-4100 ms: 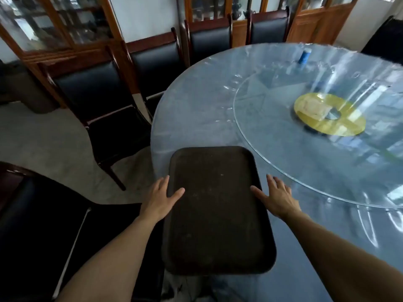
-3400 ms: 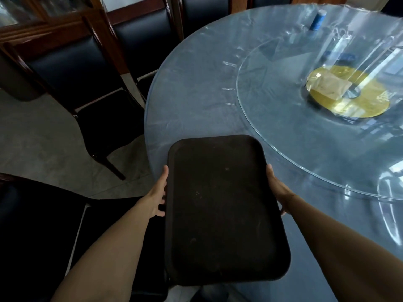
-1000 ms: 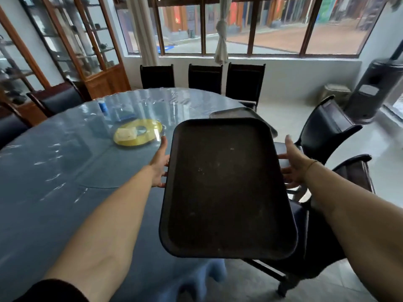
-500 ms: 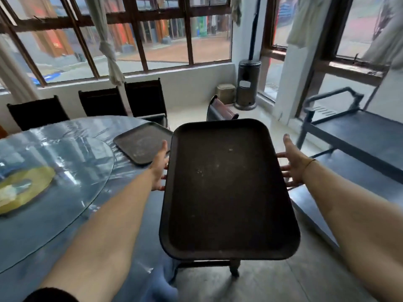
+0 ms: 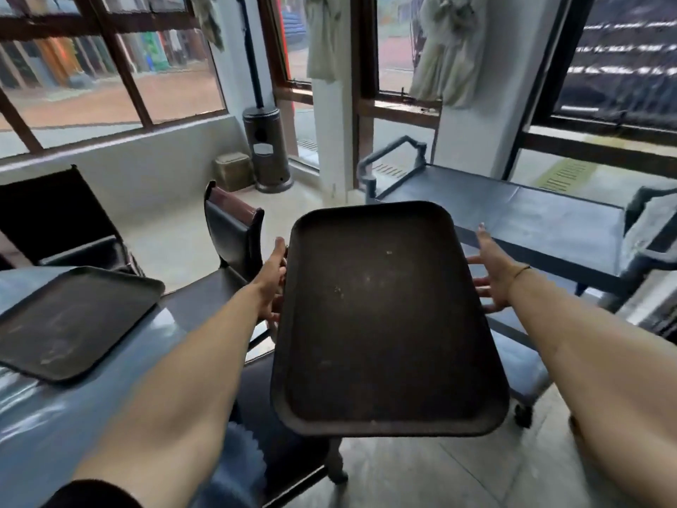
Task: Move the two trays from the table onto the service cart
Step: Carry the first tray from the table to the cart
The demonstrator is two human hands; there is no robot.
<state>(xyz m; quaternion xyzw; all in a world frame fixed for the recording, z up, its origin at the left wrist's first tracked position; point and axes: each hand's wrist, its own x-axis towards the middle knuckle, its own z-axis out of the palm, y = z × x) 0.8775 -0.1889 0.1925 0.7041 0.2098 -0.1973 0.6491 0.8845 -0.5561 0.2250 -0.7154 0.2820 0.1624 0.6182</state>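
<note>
Carried tray at frame centre, clear of the table; left hand and right hand spread, clasping its long edges; looks stiff, light, rimmed; second tray lower left on table; service cart right

**Camera placement: single head-worn view**

One wide-angle camera, worn on the head, looks forward and down along both outstretched forearms. Nearest is the dark brown rectangular plastic tray, centre frame. The blue-grey cloth-covered surface lies lower left; the grey metal service cart stands farther off, right. No second view.
</note>
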